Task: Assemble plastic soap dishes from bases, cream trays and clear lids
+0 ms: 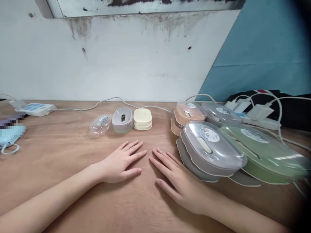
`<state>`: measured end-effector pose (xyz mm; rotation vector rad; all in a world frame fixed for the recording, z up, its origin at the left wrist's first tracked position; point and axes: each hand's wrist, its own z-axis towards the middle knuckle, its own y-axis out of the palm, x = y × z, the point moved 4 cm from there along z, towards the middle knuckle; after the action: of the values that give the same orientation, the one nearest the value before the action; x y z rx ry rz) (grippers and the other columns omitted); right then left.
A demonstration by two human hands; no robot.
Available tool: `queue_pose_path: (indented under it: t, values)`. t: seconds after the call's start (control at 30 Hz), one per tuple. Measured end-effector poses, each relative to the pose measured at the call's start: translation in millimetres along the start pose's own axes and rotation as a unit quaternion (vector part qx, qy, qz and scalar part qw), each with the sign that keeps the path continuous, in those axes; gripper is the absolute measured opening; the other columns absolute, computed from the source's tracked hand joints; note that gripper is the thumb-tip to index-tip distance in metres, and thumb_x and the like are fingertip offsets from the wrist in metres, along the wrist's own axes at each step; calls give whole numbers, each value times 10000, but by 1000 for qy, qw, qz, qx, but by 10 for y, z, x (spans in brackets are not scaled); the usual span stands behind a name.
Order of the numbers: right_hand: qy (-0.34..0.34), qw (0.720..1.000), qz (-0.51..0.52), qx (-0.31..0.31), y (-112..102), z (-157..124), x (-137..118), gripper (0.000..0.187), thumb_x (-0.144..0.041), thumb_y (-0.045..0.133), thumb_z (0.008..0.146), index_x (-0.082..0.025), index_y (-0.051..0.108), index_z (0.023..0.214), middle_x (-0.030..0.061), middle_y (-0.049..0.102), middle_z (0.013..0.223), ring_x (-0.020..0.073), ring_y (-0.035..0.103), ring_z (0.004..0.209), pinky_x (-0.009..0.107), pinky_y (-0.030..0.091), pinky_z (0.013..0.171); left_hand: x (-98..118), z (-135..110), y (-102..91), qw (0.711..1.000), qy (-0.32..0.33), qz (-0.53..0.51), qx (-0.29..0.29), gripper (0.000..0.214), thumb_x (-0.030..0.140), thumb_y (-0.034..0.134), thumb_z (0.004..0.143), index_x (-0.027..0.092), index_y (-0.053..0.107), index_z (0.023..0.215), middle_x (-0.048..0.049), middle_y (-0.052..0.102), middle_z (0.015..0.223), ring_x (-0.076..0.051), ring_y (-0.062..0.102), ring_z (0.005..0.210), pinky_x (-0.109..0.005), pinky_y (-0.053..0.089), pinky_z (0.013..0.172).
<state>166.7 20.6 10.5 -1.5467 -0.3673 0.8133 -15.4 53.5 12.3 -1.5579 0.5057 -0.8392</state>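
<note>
My left hand (119,162) lies flat on the wooden table (80,200) with its fingers spread, holding nothing. Beside it my right hand (179,181) also rests palm down, fingers apart and nothing in them. Beyond my left hand stand a clear plastic lid (99,127), a grey box with a slotted top (122,118) and a small stack of cream square pieces (142,118). Close to my right hand are stacked lidded boxes: a grey one (216,158), a green one (279,161) and an orange one (187,115), with clear covers and round labels.
A power strip (39,109) sits at the far left, its cable running along the wall (136,58). Another grey box (216,111) stands at the back right, near white plugs (259,111) and loose cords. A light-blue object with a loop (11,137) lies at the left edge.
</note>
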Motion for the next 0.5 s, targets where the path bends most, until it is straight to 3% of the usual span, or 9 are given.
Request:
queue_pose_path:
  t: [0.17, 0.27, 0.4, 0.5]
  values:
    - [-10, 1000, 9, 17, -13, -8, -2, 499, -322, 364, 906, -160, 324, 1377, 112, 237, 1465, 260, 166, 1352, 489, 234, 1072, 4, -11, -3, 1000, -6, 6, -5, 563, 461, 373, 901, 244, 235, 1402, -83, 131, 1487, -260, 115, 1363, -484, 150, 1085]
    - [-18, 999, 12, 29, -14, -11, -8, 496, -305, 379, 900, -167, 331, 1374, 108, 265, 1457, 259, 174, 1351, 488, 233, 1073, 32, -10, -21, 1000, 1, 15, 23, 523, 431, 396, 896, 244, 301, 1375, -87, 224, 1468, -267, 194, 1344, -479, 202, 1071]
    - [-15, 999, 7, 29, -8, 3, -16, 492, -312, 365, 902, -163, 336, 1371, 107, 260, 1460, 255, 163, 1354, 484, 227, 1076, 10, 180, -84, 990, -39, 40, 130, 372, 290, 434, 862, 143, 502, 1197, -133, 463, 1289, -246, 432, 1181, -390, 349, 997]
    - [-9, 1000, 5, 23, -14, 12, -25, 486, -313, 356, 903, -151, 352, 1362, 118, 256, 1460, 255, 161, 1354, 480, 226, 1077, -85, 508, -136, 968, -96, 81, 216, 393, 227, 469, 814, 93, 481, 1184, -158, 416, 1304, -246, 424, 1181, -332, 371, 981]
